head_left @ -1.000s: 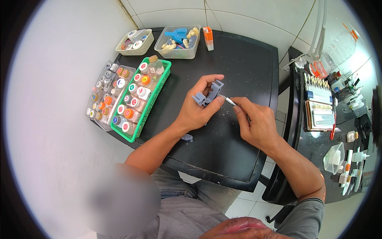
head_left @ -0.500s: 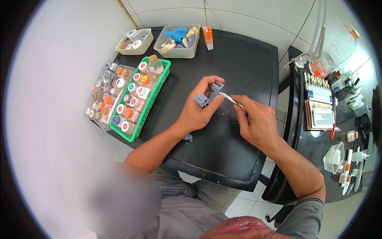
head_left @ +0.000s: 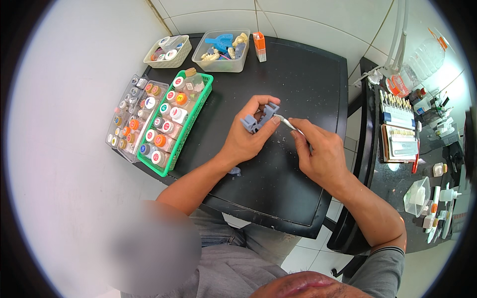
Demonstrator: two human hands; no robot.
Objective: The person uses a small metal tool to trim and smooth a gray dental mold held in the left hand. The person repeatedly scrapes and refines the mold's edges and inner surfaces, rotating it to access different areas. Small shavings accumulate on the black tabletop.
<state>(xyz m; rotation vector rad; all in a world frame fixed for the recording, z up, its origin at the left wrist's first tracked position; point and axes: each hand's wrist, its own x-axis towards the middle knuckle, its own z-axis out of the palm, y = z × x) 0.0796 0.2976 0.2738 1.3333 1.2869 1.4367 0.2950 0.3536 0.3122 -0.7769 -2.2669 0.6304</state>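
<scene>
Above the middle of the black table, my left hand is closed around a blue-grey, notched dental model, with blocky parts standing up from it. My right hand pinches a slim, pale-handled carving tool like a pen. Its tip meets the right side of the model, close to my left thumb; the very point is too small to make out. Small pale crumbs are scattered on the tabletop under both hands. A loose blue-grey piece lies partly behind my left forearm.
On the left stand a green basket of capped bottles and a clear organizer of small jars. Along the back are a cream basket, a plastic tub of models and an orange-white box. A side counter holds shade guides.
Both hands stay almost in place. The model has tilted very slightly in my left hand, and the tool's tip has shifted a little against it.
</scene>
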